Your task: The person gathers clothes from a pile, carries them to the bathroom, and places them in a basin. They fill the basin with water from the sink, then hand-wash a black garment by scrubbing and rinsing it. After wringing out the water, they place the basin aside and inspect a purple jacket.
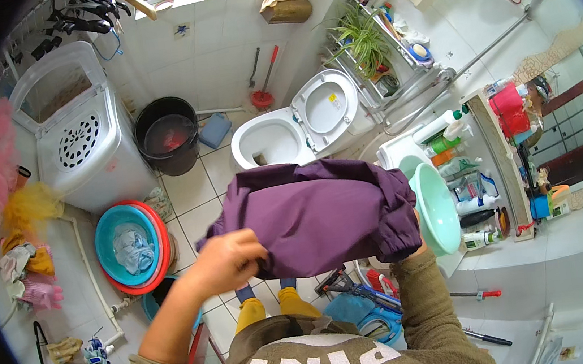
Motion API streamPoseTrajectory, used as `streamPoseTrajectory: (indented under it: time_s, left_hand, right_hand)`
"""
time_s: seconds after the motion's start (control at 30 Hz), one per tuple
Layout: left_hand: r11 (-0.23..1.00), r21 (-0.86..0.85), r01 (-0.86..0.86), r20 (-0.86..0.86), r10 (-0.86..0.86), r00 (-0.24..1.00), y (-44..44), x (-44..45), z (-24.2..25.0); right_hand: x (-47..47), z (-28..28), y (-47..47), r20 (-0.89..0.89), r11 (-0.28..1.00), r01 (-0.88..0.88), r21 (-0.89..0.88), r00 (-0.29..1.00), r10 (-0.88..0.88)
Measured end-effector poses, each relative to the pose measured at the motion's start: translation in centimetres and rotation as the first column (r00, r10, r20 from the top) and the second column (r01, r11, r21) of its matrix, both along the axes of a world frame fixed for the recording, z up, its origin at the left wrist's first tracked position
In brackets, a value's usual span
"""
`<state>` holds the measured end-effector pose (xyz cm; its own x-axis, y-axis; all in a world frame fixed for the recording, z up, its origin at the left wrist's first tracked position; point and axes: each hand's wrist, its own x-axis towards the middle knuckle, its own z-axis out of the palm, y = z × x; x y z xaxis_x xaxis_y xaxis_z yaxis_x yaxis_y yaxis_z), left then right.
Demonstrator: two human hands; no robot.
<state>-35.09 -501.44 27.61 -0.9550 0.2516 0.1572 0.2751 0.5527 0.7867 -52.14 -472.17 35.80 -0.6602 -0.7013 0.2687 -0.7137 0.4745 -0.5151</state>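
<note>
A purple fabric garment (307, 223) is spread out in the air in front of my body. My left hand (233, 260) pinches its near left edge between bent fingers. At the right side the garment ends in a gathered, elastic-looking cuff (399, 239). My right hand (421, 234) is mostly hidden behind and under the cloth there, with only a strip of it showing, and the cloth hangs from it. Below the garment, my legs in yellow trousers (250, 312) stand on the tiled floor.
A toilet (269, 135) with raised lid stands ahead. Left are a black bucket (171, 161) of water, a washing machine (88, 169) with its lid up, and stacked basins (161, 252) holding blue cloth. Right, a mint-green basin (440, 213) rests beside several bottles; cleaning tools (359, 288) lie below.
</note>
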Motion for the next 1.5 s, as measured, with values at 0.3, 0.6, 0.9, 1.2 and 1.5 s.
streamPoseTrajectory:
  time_s: [0.3, 0.6, 0.9, 1.2, 1.5]
  left_hand:
    - [0.97, 0.242, -0.029, -0.036, 0.039, 0.999, 11.8, 2.4, -6.7]
    - [0.843, 0.398, -0.362, -0.151, 0.449, 0.881, 11.4, -5.0, -1.0]
    - [0.749, 0.625, -0.219, 0.223, 0.097, 0.97, 1.0, -11.1, 1.4]
    - [0.904, 0.397, -0.158, 0.101, 0.128, 0.987, -2.6, -10.5, 5.8]
    - [0.896, 0.045, -0.441, 0.12, 0.433, 0.893, 4.0, -7.1, 5.6]
  right_hand:
    - [-0.1, -2.1, 1.8, -0.069, 0.959, 0.282, 0.024, 0.957, -0.28]
    - [-0.3, -1.4, -0.9, -0.159, 0.959, -0.112, 0.262, 0.975, 0.158]
    - [-5.5, -5.5, 3.6, 0.754, 0.699, 0.376, -0.608, -0.002, 0.657]
    - [-1.6, -3.1, 0.8, 0.838, 0.637, 0.644, -0.424, 0.012, 0.545]
    - [0.6, -2.0, -6.6, 0.803, 0.676, 0.471, -0.567, 0.134, 0.58]
